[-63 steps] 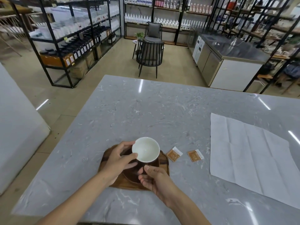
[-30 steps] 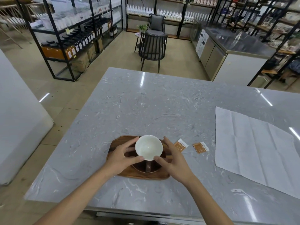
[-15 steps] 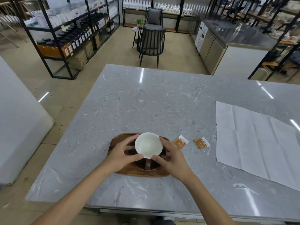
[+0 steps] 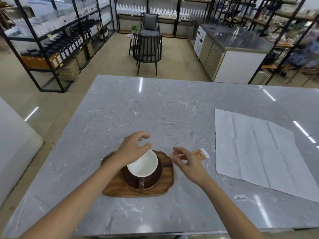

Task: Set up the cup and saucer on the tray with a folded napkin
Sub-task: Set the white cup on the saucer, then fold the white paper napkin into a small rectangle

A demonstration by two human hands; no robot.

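Observation:
A brown cup with a white inside (image 4: 144,165) stands on a dark brown saucer (image 4: 155,180), its handle pointing toward me. The saucer rests on a wooden tray (image 4: 117,188) near the table's front edge. My left hand (image 4: 133,149) hovers just above the cup's far-left rim, fingers apart and holding nothing. My right hand (image 4: 188,163) is lifted to the right of the tray, fingers spread, partly covering one orange sachet. A large white napkin (image 4: 259,152) lies unfolded flat on the right of the table.
An orange sachet (image 4: 201,154) lies between the tray and the napkin; a second one is mostly hidden by my right hand. The grey marble table (image 4: 155,109) stretches far ahead. Beyond it stand a black chair (image 4: 149,49), shelving and a counter.
Both hands have let go of the cup, which now stands on the saucer. My left hand rose above the rim and my right hand moved right toward the sachets.

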